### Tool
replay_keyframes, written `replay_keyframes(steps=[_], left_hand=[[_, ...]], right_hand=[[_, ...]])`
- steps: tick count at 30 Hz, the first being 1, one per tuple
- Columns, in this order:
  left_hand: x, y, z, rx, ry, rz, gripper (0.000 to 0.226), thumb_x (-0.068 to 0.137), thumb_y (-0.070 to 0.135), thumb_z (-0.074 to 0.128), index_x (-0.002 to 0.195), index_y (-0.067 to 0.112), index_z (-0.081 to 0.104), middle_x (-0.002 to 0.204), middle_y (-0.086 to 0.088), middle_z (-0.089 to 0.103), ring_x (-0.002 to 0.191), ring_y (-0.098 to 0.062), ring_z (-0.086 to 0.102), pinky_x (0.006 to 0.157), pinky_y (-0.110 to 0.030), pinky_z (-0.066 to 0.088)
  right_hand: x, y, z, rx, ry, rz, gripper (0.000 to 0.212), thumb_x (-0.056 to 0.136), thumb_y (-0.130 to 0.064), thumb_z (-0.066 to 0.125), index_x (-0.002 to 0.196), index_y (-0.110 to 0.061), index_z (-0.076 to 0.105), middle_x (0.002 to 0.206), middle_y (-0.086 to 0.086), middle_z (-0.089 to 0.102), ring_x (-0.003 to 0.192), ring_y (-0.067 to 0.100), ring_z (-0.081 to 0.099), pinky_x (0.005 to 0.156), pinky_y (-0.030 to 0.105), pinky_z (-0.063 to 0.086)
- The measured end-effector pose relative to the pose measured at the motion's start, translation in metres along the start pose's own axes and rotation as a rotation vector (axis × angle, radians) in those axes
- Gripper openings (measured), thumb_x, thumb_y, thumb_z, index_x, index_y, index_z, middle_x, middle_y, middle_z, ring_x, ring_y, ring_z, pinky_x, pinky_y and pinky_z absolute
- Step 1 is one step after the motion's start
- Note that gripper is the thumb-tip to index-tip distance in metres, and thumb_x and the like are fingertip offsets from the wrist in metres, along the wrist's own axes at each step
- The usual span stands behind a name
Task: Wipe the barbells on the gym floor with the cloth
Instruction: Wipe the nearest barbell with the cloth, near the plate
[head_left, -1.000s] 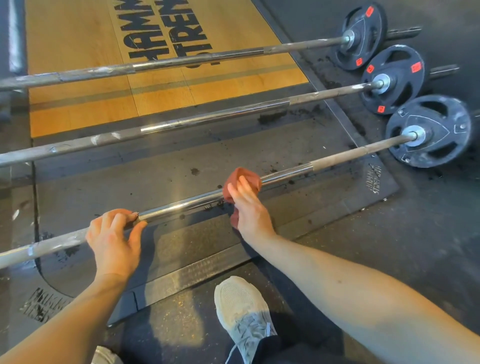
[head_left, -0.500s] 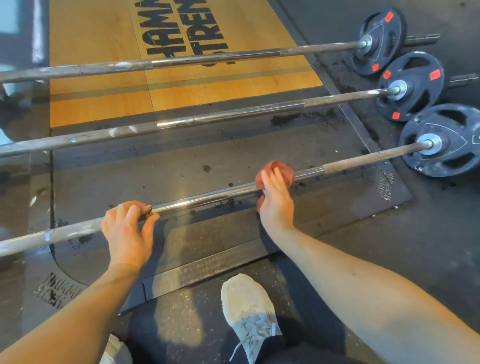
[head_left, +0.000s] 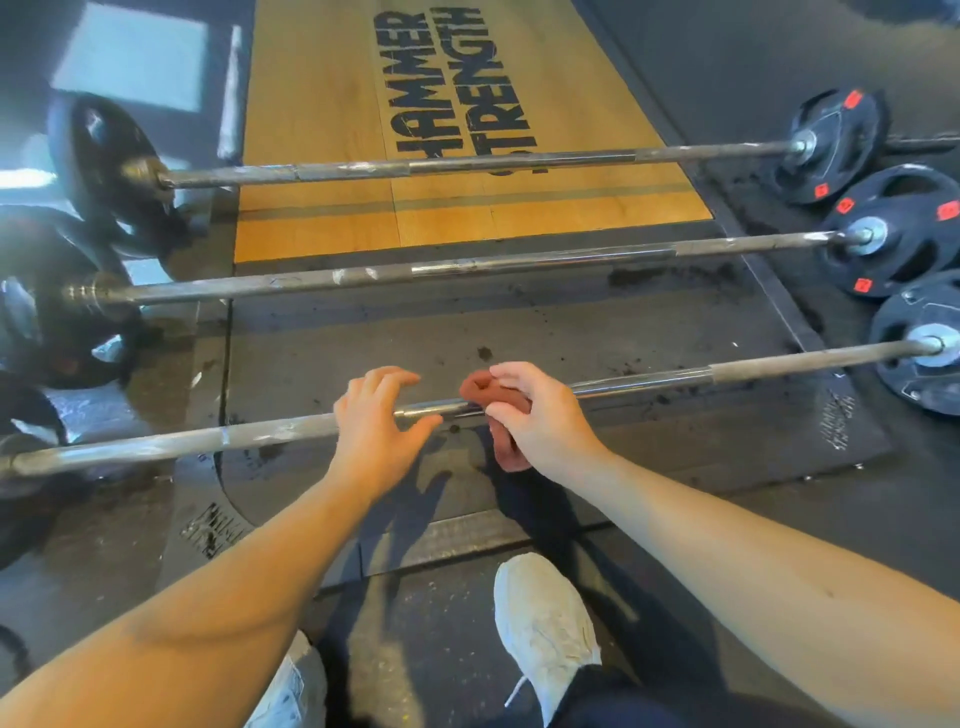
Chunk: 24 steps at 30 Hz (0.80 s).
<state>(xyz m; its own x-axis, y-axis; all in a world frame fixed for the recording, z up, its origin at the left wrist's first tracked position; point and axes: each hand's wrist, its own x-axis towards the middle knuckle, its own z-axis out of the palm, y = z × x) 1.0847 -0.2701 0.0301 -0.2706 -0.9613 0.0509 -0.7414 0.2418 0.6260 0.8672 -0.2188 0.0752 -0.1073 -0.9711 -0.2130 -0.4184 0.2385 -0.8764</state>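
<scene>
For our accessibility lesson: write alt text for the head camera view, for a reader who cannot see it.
A person's right hand grips a reddish cloth around the nearest barbell, the left hand spread open over the bar beside it. The middle barbell and far barbell lie beyond.

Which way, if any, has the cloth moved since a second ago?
Yes: the cloth slid left along the bar, now beside the dark floor spot.
</scene>
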Motion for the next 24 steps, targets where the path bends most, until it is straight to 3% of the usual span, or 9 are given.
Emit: replay_keyframes(steps=[3,6,10,13,15,18,21,24], left_hand=[[0.0,0.031,-0.015,-0.12,-0.127,0.117,0.058,0.084,0.042,0.081,0.136,0.036,0.056,0.142,0.01,0.051,0.132,-0.016,0.038,0.116,-0.05,0.027],[-0.001,0.043,-0.027,-0.104,-0.089,0.236,0.028,0.085,0.045,0.078,0.111,0.037,0.071,0.123,0.017,0.06,0.122,-0.013,0.043,0.108,-0.055,0.038],[-0.01,0.058,-0.04,-0.176,-0.134,0.093,0.015,0.086,0.047,0.076,0.094,0.039,0.066,0.109,0.016,0.06,0.112,-0.012,0.047,0.101,-0.045,0.044],[-0.016,0.07,-0.055,-0.223,-0.185,0.015,0.018,0.085,0.048,0.074,0.092,0.038,0.062,0.104,0.01,0.059,0.101,-0.012,0.056,0.091,-0.038,0.052],[-0.018,0.081,-0.068,-0.265,-0.207,0.018,0.019,0.084,0.045,0.076,0.089,0.033,0.062,0.094,0.006,0.065,0.09,-0.012,0.062,0.082,-0.04,0.057],[-0.019,0.099,-0.089,-0.315,-0.193,-0.008,0.024,0.083,0.04,0.079,0.087,0.025,0.061,0.082,0.001,0.069,0.078,-0.019,0.067,0.073,-0.042,0.059],[-0.023,0.122,-0.108,-0.28,-0.131,0.017,0.025,0.084,0.039,0.078,0.088,0.025,0.058,0.083,0.003,0.068,0.078,-0.017,0.066,0.069,-0.037,0.056],[-0.029,0.145,-0.127,-0.251,-0.046,0.024,0.024,0.087,0.039,0.075,0.09,0.025,0.055,0.089,0.003,0.067,0.08,-0.014,0.066,0.063,-0.029,0.053]], right_hand=[[-0.005,-0.025,-0.005,-0.054,-0.026,-0.017,0.015,0.093,-0.02,0.072,0.104,-0.027,0.064,0.102,-0.01,0.072,0.09,0.004,0.069,0.081,0.025,0.054],[-0.015,-0.045,-0.011,-0.045,-0.073,0.009,0.011,0.091,-0.026,0.075,0.099,-0.025,0.067,0.094,-0.009,0.072,0.084,0.003,0.069,0.075,0.026,0.054],[-0.033,-0.054,-0.025,-0.202,-0.147,0.02,0.05,0.075,-0.051,0.084,0.115,-0.032,0.061,0.112,-0.011,0.065,0.101,0.008,0.065,0.086,0.033,0.058],[-0.049,-0.063,-0.035,-0.326,-0.154,-0.055,0.068,0.075,-0.046,0.086,0.133,-0.037,0.05,0.123,-0.015,0.052,0.112,0.008,0.057,0.094,0.032,0.054],[-0.056,-0.074,-0.043,-0.409,-0.112,-0.119,0.051,0.09,-0.033,0.076,0.133,-0.038,0.049,0.12,-0.017,0.054,0.107,0.007,0.058,0.092,0.034,0.055],[-0.059,-0.097,-0.053,-0.667,-0.011,-0.175,0.018,0.104,-0.031,0.052,0.119,-0.038,0.059,0.106,-0.016,0.065,0.103,0.014,0.058,0.086,0.041,0.053],[-0.061,-0.125,-0.059,-0.769,0.054,-0.125,0.018,0.106,-0.034,0.044,0.112,-0.036,0.062,0.104,-0.005,0.066,0.102,0.02,0.059,0.083,0.043,0.053],[-0.069,-0.154,-0.059,-0.556,0.06,-0.052,0.019,0.109,-0.029,0.038,0.107,-0.028,0.056,0.101,0.003,0.063,0.086,0.026,0.066,0.068,0.048,0.062]])
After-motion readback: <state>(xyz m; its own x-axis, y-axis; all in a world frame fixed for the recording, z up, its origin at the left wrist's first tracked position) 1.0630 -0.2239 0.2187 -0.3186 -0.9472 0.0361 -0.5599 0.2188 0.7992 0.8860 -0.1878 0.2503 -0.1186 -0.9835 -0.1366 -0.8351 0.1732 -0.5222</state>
